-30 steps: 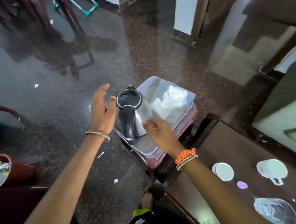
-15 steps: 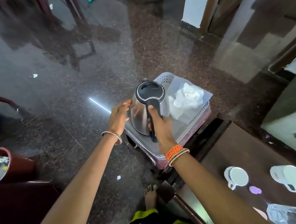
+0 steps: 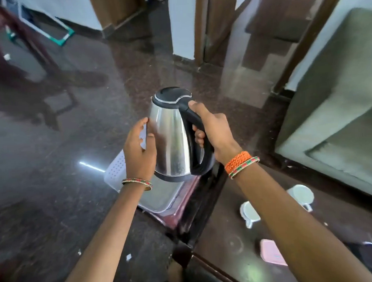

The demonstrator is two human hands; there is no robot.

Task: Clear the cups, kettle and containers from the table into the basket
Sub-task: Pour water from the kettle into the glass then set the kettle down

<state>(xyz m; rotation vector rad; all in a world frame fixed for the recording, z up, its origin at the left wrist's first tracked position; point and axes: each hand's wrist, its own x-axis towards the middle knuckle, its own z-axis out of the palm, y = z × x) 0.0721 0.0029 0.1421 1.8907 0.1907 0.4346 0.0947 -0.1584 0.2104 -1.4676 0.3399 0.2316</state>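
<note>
At lower right, on the dark table [image 3: 228,235], sit a pink lid [image 3: 271,252] and, farther back, two white cups [image 3: 249,213] either side of the right forearm. Left of the table the white basket [image 3: 117,168] lies largely hidden behind kettle and arms. At frame centre the upright kettle [image 3: 172,137] hangs above it: the right hand [image 3: 214,126] grips the black handle, thumb on top; the left hand [image 3: 138,147] cups the steel side, fingers loosely curved.

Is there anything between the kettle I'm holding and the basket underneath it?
Nothing visible. The kettle hangs above the basket, gripped at the handle by the right hand with the left hand against its side. The basket part in view below it looks bare; the kettle and arms hide the rest.
</note>
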